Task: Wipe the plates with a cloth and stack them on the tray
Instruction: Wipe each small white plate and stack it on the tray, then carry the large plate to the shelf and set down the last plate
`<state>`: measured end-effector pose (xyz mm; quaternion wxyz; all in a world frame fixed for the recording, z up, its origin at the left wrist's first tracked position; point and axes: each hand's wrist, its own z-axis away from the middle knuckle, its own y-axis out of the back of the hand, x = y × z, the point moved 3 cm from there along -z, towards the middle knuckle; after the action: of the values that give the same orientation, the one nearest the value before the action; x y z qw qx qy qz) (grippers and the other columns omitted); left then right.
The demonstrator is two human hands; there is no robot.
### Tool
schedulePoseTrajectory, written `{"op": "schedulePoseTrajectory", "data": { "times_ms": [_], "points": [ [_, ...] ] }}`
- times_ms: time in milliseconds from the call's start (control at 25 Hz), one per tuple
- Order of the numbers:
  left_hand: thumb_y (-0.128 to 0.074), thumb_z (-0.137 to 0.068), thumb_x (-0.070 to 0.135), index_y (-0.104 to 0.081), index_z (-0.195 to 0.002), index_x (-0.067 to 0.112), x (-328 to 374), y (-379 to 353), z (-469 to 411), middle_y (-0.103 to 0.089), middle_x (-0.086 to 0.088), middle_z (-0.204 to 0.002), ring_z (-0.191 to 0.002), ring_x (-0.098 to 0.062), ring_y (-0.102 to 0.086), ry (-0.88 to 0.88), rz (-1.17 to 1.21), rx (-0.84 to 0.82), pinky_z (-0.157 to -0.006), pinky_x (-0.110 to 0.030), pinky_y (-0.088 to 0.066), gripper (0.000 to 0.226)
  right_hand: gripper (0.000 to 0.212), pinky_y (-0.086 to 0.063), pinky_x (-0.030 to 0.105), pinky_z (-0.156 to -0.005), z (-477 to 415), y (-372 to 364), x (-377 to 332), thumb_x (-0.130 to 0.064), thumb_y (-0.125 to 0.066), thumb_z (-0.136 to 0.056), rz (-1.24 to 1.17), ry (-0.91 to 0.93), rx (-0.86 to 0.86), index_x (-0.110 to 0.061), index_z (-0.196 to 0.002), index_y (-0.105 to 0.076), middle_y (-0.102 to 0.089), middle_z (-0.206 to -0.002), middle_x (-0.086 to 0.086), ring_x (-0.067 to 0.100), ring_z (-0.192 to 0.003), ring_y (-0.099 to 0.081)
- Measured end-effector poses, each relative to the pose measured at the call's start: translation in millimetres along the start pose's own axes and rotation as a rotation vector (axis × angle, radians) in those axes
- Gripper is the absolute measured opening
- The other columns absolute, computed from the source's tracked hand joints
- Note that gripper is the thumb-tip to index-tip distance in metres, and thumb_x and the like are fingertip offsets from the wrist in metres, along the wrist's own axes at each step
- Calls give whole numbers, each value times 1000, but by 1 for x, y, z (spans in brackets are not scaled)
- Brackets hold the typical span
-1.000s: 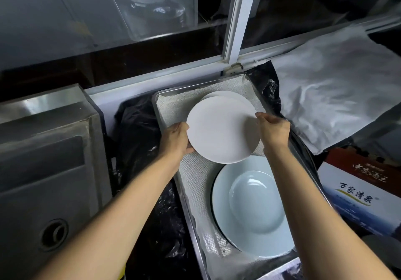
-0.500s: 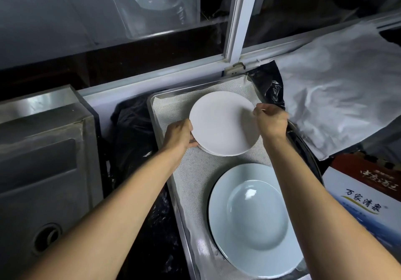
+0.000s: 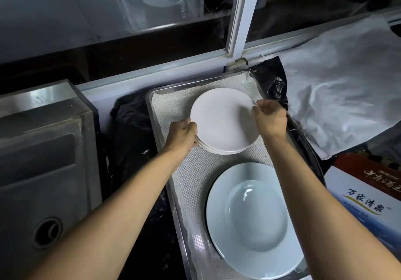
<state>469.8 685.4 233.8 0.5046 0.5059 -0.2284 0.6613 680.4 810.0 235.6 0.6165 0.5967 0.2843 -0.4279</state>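
A stack of small white plates [image 3: 223, 121] sits at the far end of the metal tray [image 3: 152, 97], which is lined with a white mesh cloth [image 3: 191, 171]. My left hand [image 3: 182, 134] grips the left rim of the stack, fingers curled under the edge. At the right rim, my right hand [image 3: 270, 117] has its curled fingertips pinching the top plate. A large pale blue plate [image 3: 256, 219] lies on the near half of the tray, between my forearms.
A steel sink [image 3: 43, 171] stands at the left. Black plastic [image 3: 130, 132] lies between sink and tray. A crumpled white sheet [image 3: 338, 88] covers the back right, with a printed box [image 3: 368, 197] below it. A window frame [image 3: 238, 19] runs behind the tray.
The white plate held above the tray with both hands has come down and away from me onto the stack at the far end. Both hands stay at its rim.
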Motion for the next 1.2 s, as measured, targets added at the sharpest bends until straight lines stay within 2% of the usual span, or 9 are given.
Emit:
{"op": "schedulePoseTrajectory", "data": {
  "times_ms": [120, 200, 480, 560, 680, 840, 920, 1040, 1200],
  "points": [
    [-49, -94, 22, -65, -107, 11, -3, 3, 2, -65, -4, -103, -89, -16, -62, -64, -52, 37, -77, -31, -58, 24, 21, -42, 15, -80, 8, 3, -1, -21, -66, -92, 40, 71, 9, -19, -112, -71, -70, -105, -2, 16, -93, -63],
    [-50, -86, 35, -64, -118, 19, -3, 7, 8, -62, -4, -116, -104, -20, -64, -92, -129, 74, -93, -44, -56, 38, 19, -39, 15, -75, 19, 7, -3, -23, -66, -94, 42, 111, 32, -19, -112, -71, -68, -99, -5, 13, -88, -60],
    [-54, -90, 24, -66, -109, 23, -10, 7, 51, -62, 9, -105, -103, -22, -63, -241, -175, 19, -92, -51, -55, 22, 18, -51, 26, -89, 71, 29, 5, -14, -62, -92, 3, 123, 63, -19, -106, -72, -72, -103, -8, 14, -94, -67],
    [-52, -87, 29, -67, -107, 25, -14, 8, 66, -65, 7, -107, -101, -21, -64, -245, -178, -7, -91, -51, -55, 25, 19, -51, 22, -85, 92, 38, 9, -14, -61, -92, -9, 95, 90, -21, -106, -73, -72, -103, -10, 12, -92, -67],
    [-50, -85, 29, -66, -105, 26, -21, 11, 92, -67, 6, -108, -102, -19, -64, -267, -193, -50, -90, -50, -56, 26, 22, -43, 3, -70, 124, 49, 17, -9, -59, -91, -11, 68, 107, -17, -106, -73, -71, -103, -8, 9, -88, -65],
    [-53, -90, 20, -67, -105, 22, -41, 12, 116, -67, 4, -105, -99, -20, -64, -279, -201, -96, -87, -49, -57, 20, 25, -42, 2, -70, 161, 63, 32, -7, -56, -91, -23, 32, 130, -16, -107, -73, -72, -103, -7, 7, -89, -65],
    [-54, -92, 14, -68, -106, 17, -49, 9, 129, -67, 2, -106, -97, -20, -64, -281, -212, -109, -89, -44, -56, 20, 25, -47, 8, -75, 174, 69, 43, -7, -56, -91, -21, 7, 138, -15, -108, -74, -73, -102, -6, 8, -90, -65],
    [-57, -92, 9, -67, -106, 14, -60, 3, 149, -68, -3, -108, -94, -15, -61, -287, -275, -104, -90, -31, -51, 19, 24, -55, 30, -88, 185, 79, 64, -8, -57, -91, 2, -8, 142, -16, -107, -73, -72, -101, -7, 9, -90, -66],
    [-60, -89, 13, -62, -118, 15, -81, -13, 167, -59, -3, -112, -99, -20, -60, -206, -335, -122, -97, -39, -49, 29, 33, -54, 42, -92, 189, 95, 100, -11, -58, -88, 44, 2, 137, -21, -118, -66, -69, -106, -2, 15, -93, -66]
  ]
}}
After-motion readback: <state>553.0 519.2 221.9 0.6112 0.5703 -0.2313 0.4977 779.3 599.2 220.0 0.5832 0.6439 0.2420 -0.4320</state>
